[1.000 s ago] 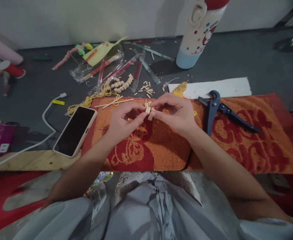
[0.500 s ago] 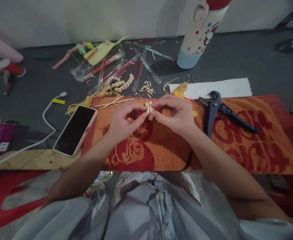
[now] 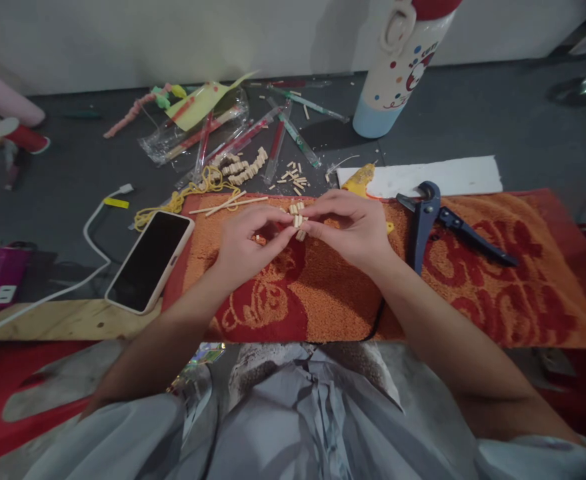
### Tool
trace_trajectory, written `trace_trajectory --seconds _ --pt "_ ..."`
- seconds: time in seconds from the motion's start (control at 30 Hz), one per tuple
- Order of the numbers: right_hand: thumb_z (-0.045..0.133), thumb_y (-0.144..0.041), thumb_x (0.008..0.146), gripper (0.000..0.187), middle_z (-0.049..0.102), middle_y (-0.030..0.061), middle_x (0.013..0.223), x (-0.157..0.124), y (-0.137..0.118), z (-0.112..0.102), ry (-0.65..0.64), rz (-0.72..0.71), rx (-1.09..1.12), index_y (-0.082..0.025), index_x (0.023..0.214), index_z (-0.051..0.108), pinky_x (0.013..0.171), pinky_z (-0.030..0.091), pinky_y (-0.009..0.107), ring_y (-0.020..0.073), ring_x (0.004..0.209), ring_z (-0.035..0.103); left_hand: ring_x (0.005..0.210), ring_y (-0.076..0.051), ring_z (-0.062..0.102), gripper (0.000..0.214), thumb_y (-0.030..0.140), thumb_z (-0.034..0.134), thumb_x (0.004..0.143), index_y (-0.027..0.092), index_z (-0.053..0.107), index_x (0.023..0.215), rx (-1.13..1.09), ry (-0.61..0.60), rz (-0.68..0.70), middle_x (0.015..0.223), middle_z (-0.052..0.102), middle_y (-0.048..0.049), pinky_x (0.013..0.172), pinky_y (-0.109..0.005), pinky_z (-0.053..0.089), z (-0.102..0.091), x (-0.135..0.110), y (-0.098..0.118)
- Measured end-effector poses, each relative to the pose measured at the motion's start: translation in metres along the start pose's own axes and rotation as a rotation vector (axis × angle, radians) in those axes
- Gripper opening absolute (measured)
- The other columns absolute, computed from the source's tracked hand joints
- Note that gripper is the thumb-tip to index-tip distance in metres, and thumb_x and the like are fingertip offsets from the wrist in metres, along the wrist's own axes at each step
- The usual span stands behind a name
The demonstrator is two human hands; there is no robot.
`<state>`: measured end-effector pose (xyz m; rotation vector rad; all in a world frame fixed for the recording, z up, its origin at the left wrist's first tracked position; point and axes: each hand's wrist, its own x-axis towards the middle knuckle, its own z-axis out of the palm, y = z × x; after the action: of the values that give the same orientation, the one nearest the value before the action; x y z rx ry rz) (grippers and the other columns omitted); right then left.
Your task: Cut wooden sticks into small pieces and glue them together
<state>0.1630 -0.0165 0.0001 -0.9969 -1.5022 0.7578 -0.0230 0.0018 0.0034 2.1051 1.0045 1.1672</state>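
Observation:
Between my two hands is a small cluster of short wooden stick pieces, pale and set side by side. My left hand pinches it from the left with thumb and forefinger. From the right, my right hand grips it the same way, fingertips nearly meeting the left ones. Both hands are just above an orange and red towel. Behind them lie loose cut stick pieces and a joined wavy strip of pieces. Two thin sticks cross near my left hand.
A blue cutter rests on the towel at right, near a yellow glue gun and a white strip. At left are a phone, yellow cord and white cable. A tall bottle stands behind.
The fingertips have shifted very slightly around the wooden cluster, which both hands still hold. The surrounding things lie as before, with a slight shift of the whole view.

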Motion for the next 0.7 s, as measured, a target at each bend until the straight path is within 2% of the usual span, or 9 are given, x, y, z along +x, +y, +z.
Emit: trace_trajectory --seconds 0.33,0.57,0.7 --pt "0.08 -0.035 0.074 0.011 0.073 0.0016 0.076 0.0004 0.0022 -0.0006 -0.014 0.006 0.001 -0.024 0.079 0.078 0.064 0.052 0.029 0.0129 0.067 0.063 0.068 -0.01 0.064 0.011 0.031 0.069 0.082 0.02 0.071 0.084 -0.03 -0.009 0.002 0.083 0.074 -0.0022 0.059 -0.021 0.048 0.0006 0.0001 -0.0003" --pt "0.08 -0.032 0.075 0.011 0.072 0.0021 0.075 0.0003 0.0033 -0.0002 -0.016 -0.015 0.012 -0.022 0.079 0.079 0.063 0.051 0.028 0.0127 0.067 0.063 0.069 -0.009 0.065 0.012 0.028 0.067 0.083 0.018 0.071 0.087 0.07 -0.01 0.031 0.084 0.075 -0.0026 0.058 -0.018 0.048 0.0015 -0.0012 -0.0022" --pt "0.079 -0.033 0.076 0.01 0.072 0.0009 0.076 0.0004 0.0038 -0.0013 -0.026 -0.012 -0.029 -0.024 0.079 0.078 0.064 0.052 0.03 0.0132 0.068 0.064 0.069 -0.008 0.065 0.009 0.026 0.067 0.083 0.018 0.071 0.087 0.05 -0.001 0.061 0.084 0.075 -0.0025 0.058 -0.018 0.048 0.0015 -0.001 -0.0026"
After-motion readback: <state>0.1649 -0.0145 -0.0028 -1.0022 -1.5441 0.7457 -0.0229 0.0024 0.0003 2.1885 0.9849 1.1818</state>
